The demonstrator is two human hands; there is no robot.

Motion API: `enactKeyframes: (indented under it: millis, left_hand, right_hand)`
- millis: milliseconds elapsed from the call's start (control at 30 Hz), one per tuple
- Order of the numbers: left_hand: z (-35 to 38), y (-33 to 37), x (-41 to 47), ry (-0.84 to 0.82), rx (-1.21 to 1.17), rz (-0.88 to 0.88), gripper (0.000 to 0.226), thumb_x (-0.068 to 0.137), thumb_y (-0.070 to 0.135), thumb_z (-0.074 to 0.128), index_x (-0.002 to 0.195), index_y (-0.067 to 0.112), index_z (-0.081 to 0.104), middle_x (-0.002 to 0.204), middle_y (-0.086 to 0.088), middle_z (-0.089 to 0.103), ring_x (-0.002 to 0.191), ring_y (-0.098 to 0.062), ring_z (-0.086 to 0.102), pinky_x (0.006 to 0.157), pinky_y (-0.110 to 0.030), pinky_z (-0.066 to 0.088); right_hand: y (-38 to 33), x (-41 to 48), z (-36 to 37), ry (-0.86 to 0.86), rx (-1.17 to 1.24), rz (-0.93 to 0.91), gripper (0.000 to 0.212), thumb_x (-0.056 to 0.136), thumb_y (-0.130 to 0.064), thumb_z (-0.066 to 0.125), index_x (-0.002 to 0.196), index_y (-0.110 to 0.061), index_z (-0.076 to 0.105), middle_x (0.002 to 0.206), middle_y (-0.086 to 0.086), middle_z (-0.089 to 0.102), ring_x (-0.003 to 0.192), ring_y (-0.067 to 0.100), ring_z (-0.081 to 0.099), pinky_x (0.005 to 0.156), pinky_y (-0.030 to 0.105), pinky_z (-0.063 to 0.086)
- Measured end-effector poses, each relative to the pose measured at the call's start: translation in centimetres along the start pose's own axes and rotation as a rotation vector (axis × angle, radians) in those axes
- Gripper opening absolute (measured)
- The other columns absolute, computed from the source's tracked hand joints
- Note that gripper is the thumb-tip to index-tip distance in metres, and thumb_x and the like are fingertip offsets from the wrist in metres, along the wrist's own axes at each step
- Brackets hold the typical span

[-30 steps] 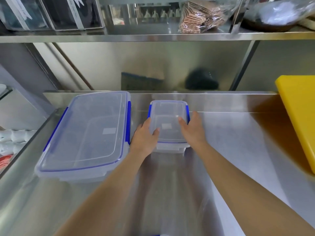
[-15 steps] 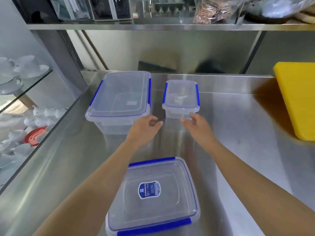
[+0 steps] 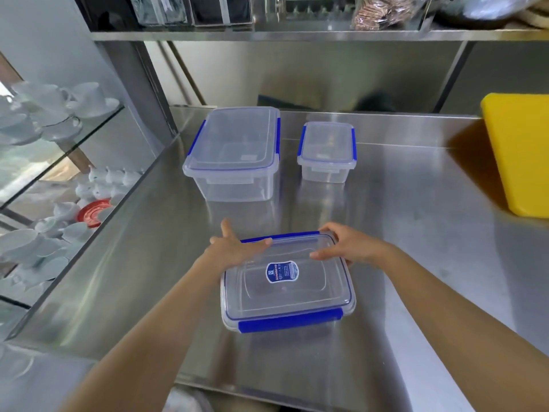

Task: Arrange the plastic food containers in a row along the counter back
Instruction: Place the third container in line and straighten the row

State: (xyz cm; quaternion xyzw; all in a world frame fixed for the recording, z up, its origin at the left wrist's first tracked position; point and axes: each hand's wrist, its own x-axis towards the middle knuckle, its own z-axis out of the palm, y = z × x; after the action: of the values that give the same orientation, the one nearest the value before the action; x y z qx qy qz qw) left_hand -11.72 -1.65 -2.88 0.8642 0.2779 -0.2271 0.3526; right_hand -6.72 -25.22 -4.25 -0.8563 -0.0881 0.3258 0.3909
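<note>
A flat container (image 3: 287,282) with a clear lid, blue clips and a blue label lies on the steel bench (image 3: 416,233), close to the bench's front edge. Both hands take it at its far corners. The left hand (image 3: 234,248) lies over the far-left corner, thumb across the lid's far edge and fingers spread past the rim. The right hand (image 3: 346,243) curls round the far-right corner, thumb on the lid and fingers wrapped over the side; each grip is partly closed on the container, which rests flat on the bench. Beyond the flat container, at the back of the bench, stand a large deep container (image 3: 234,153) to the far left and a small container (image 3: 326,151) straight behind, side by side with a narrow gap between them. A wide band of bare steel separates the flat container from both. To the far right of the flat container, a yellow board (image 3: 520,153) leans at the bench's right side, with open steel between it and the small container. Left of the flat container, past the bench's left edge, glass shelves (image 3: 59,138) carry white cups.
</note>
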Motion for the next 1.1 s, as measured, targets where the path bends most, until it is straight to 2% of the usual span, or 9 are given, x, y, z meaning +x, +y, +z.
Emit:
enactKeyframes:
  millis: [67,167,500,567,633,800,900,1000,1100]
  left_hand:
    - [0.0,-0.1,-0.3,-0.043,-0.162,-0.005,0.12,0.066,0.058,0.072,0.147,0.026,-0.011,0.147,-0.013,0.034,0.118,-0.036,0.053,0.085,-0.046,0.052]
    - [0.5,0.3,-0.3,-0.063,-0.315,0.029,0.103,0.076,0.037,0.074,0.146,0.015,0.001,0.127,-0.011,0.047,0.102,-0.03,0.058,0.089,-0.046,0.053]
    - [7.0,7.6,-0.7,-0.088,-0.382,0.054,0.083,0.082,0.037,0.065,0.14,0.01,0.012,0.131,-0.01,0.049,0.112,-0.029,0.053,0.087,-0.042,0.047]
    - [8.6,9.4,-1.2,-0.163,-0.423,0.037,0.089,0.083,0.039,0.064,0.144,0.013,0.005,0.116,-0.012,0.058,0.099,-0.03,0.062,0.081,-0.042,0.051]
    - [10.4,11.1,-1.5,-0.226,-0.479,0.081,0.07,0.083,0.035,0.064,0.132,0.01,0.02,0.093,-0.01,0.059,0.076,-0.024,0.063,0.076,-0.041,0.055]
    - [14.7,14.2,-0.8,-0.292,-0.449,0.291,0.04,0.085,0.015,0.059,0.108,0.014,0.027,0.088,0.005,0.052,0.076,-0.009,0.054,0.073,-0.029,0.049]
    - [15.4,15.6,-0.2,-0.392,-0.495,0.414,0.052,0.08,0.008,0.066,0.117,0.019,0.032,0.097,0.01,0.055,0.087,-0.004,0.055,0.068,-0.017,0.046]
    - [16.2,16.3,1.3,-0.478,-0.403,0.616,0.102,0.056,0.016,0.087,0.135,0.041,0.028,0.135,0.01,0.048,0.131,-0.016,0.041,0.104,-0.036,0.042]
    - [16.7,17.5,2.2,-0.405,-0.303,0.673,0.121,0.057,0.017,0.087,0.143,0.045,0.008,0.141,0.005,0.031,0.136,-0.015,0.027,0.111,-0.033,0.03]
  right_hand:
    - [0.5,-0.3,-0.2,0.013,-0.003,0.012,0.055,0.072,-0.04,0.076,0.115,-0.023,0.047,0.112,0.001,0.061,0.097,0.021,0.065,0.079,0.04,0.06]
    - [1.5,-1.5,-0.9,0.067,0.067,0.042,0.052,0.073,-0.036,0.076,0.112,-0.02,0.046,0.102,-0.001,0.062,0.086,0.018,0.067,0.064,0.031,0.06]
    - [6.9,-5.4,-5.6,0.516,0.374,0.215,0.053,0.069,-0.038,0.078,0.103,-0.009,0.05,0.089,0.004,0.061,0.07,0.017,0.065,0.046,0.032,0.056]
    - [7.8,-6.0,-6.3,0.59,0.395,0.25,0.054,0.07,-0.043,0.077,0.1,-0.008,0.049,0.084,0.004,0.06,0.065,0.017,0.063,0.046,0.032,0.055]
    - [8.7,-6.2,-6.8,0.656,0.357,0.298,0.054,0.071,-0.051,0.072,0.094,-0.006,0.05,0.075,0.006,0.06,0.056,0.021,0.06,0.048,0.033,0.055]
    - [11.0,-5.7,-8.4,0.748,0.087,0.398,0.053,0.078,-0.066,0.051,0.08,-0.013,0.052,0.085,0.011,0.065,0.068,0.027,0.065,0.072,0.041,0.059]
    - [11.9,-5.1,-9.9,0.795,0.077,0.431,0.051,0.081,-0.063,0.049,0.086,-0.012,0.053,0.087,0.01,0.064,0.068,0.024,0.062,0.07,0.037,0.056]
    - [12.2,-3.9,-11.3,0.829,0.103,0.452,0.048,0.084,-0.06,0.048,0.087,-0.013,0.051,0.088,0.009,0.062,0.074,0.024,0.061,0.071,0.037,0.054]
    - [12.0,-2.2,-12.8,0.832,0.083,0.456,0.044,0.086,-0.058,0.045,0.087,-0.014,0.048,0.088,0.006,0.057,0.076,0.022,0.058,0.067,0.032,0.047]
